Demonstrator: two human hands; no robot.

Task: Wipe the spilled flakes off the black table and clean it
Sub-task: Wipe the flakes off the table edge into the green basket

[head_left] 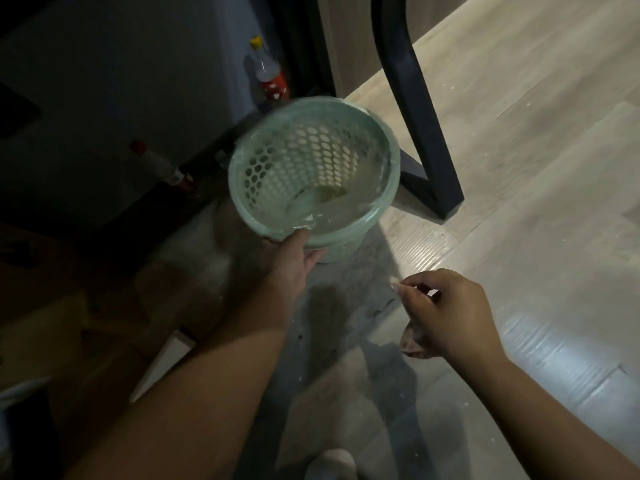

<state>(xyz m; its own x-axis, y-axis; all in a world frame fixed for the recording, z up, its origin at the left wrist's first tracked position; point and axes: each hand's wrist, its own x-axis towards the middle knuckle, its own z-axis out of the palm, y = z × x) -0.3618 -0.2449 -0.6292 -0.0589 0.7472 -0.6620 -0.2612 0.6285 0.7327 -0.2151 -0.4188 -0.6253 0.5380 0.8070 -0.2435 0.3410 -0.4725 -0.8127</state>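
Note:
A pale green perforated waste basket (313, 168) with a clear liner stands on the floor, blurred by motion, with some brownish flakes at its bottom. My left hand (294, 258) grips its near rim, thumb on top of the rim. To the right and nearer me, my right hand (446, 313) is closed around a crumpled cloth or tissue (412, 341) that pokes out below the fist and at the fingertips. The black table top is out of view; only its dark leg (419, 109) shows behind the basket.
Light wooden floor (519, 168) with small white specks stretches to the right. A bottle with a yellow cap (266, 71) and a red-capped bottle (159, 166) stand by a dark wall at the left. Cardboard boxes (69, 306) sit at the lower left.

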